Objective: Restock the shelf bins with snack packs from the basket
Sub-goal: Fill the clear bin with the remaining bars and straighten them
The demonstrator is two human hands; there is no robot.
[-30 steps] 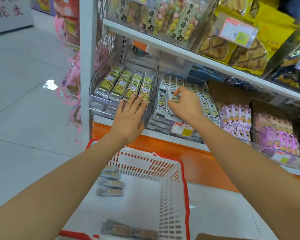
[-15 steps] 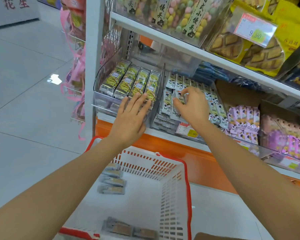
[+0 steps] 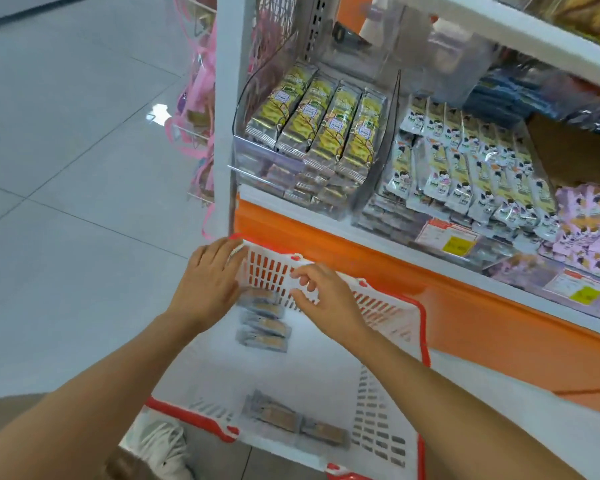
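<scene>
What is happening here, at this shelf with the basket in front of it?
A person is restocking. Both hands are low at the far end of the white and red basket, over a small stack of snack packs. The left hand has its fingers stretched out; the right hand has curled fingers, and whether they hold anything is unclear. Two more packs lie at the basket's near end. The shelf bins above look well filled.

The basket (image 3: 424, 327) is seen in white with a red rim — the snack packs (image 3: 262, 327) in it are coloured grey with a tan middle. In the clear bin (image 3: 257, 161) yellow-green and silver packs (image 3: 326, 123) are shown; white packs (image 3: 465, 168) patched with black and lilac packs (image 3: 589, 220) are ranged alongside. The shelf (image 3: 343, 244) is painted white over orange.
</scene>
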